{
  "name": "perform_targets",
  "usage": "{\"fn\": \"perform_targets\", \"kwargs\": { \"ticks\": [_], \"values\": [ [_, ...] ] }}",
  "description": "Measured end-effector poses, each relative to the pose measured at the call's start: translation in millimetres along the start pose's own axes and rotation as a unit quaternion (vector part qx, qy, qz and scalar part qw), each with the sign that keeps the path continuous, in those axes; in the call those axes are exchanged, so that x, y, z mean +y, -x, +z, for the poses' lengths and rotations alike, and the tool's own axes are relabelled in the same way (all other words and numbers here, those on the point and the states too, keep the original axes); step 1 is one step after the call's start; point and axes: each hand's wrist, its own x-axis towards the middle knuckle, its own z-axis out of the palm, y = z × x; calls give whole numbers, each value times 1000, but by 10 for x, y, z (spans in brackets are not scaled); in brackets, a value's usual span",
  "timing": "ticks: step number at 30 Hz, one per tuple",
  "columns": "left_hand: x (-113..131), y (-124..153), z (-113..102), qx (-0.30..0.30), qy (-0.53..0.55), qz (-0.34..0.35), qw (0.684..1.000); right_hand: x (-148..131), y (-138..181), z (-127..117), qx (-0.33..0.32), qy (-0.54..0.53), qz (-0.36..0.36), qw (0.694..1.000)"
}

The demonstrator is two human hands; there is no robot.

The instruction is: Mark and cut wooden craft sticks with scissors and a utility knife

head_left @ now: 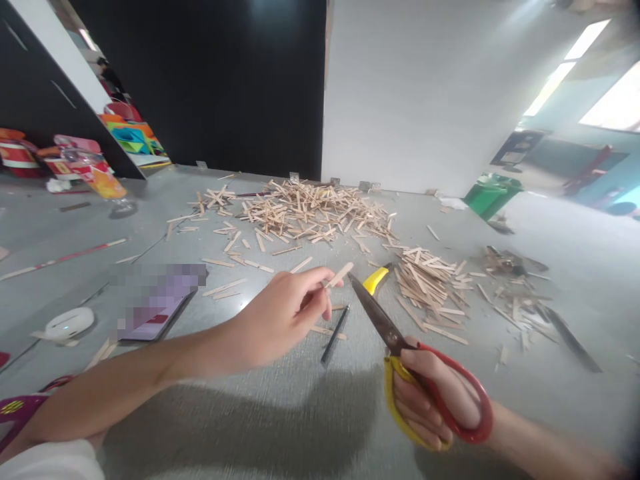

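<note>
Between the thumb and fingers of my left hand [280,313] is a short wooden craft stick [341,273], its rounded end pointing up and right. My right hand [430,393] grips scissors [383,323] with one red and one yellow handle. The dark blades look closed, and their tip lies just right of the stick. Under and beyond the blades lies a yellow-handled tool [376,280], partly hidden. A dark pen or pencil [335,335] rests on the grey table [240,427] between my hands, with a few sticks beside it.
A large heap of cut sticks [320,210] spreads along the back, and a smaller pile [433,283] sits at right. A phone [160,307], a white mouse-like case [69,323] and a bottle [100,177] are at left. A green bin [493,195] stands beyond the table at right.
</note>
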Motion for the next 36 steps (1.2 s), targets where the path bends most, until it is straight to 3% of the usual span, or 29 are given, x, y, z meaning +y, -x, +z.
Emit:
{"fn": "perform_targets", "kwargs": {
  "ticks": [5, 12, 36],
  "values": [
    [78, 20, -65, -21, 55, -27, 998, 26, -21, -78, -23, 88, -56, 994],
    [127, 42, -101, -21, 83, -16, 996, -46, 1, -44, -42, 129, -6, 991],
    [151, 37, -110, -19, 12, -14, 1000, -210, 0, 51, 22, 173, 60, 983]
  ]
}}
